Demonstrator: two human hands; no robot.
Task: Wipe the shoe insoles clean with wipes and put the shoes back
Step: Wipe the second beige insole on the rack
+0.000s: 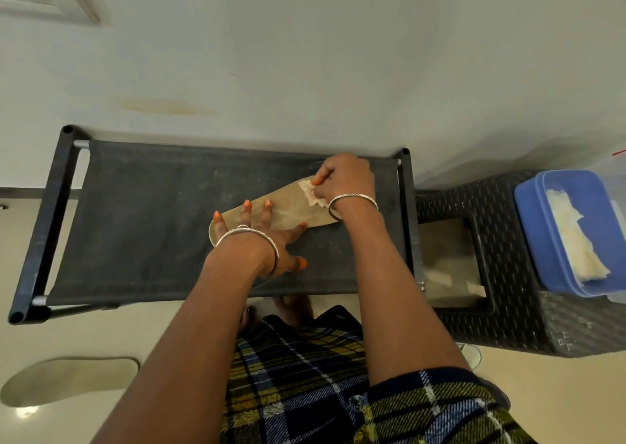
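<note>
1. Beige second insole [67,381] down on the floor [176,335], off the shelf's near-left corner, lying flat with nobody touching it.
2. Up on the black fabric shelf [145,213], the left hand [261,237] is spread flat. Its fingers are straight and fanned out, pressing on the insole's end near the middle of the shelf. It's pinning, not gripping.
3. And there's the insole [288,211] itself, thin and tan, lying at a slant from mid-shelf towards the far-right corner. It looks light and bendy, the kind that skates or buckles under a rub, so that flat-palm hold at one end seems the right call. To lift it, I'd pinch an edge near the middle, where it would flop least.
4. Over at the insole's far end, the right hand [345,179] has its fingers curled round a crumpled white wipe [310,193], pushing it onto the insole. The wipe looks soft and probably damp, so it could tear or bunch up.
5. Off the shelf's right edge, a woven dark stool [508,321] carries an open blue box [531,227] of spare wipes [572,237], well apart from both hands.
6. Beyond it all is a pale wall [305,71]. No shoes are in view, so I judge the put-back step is some way off.
</note>
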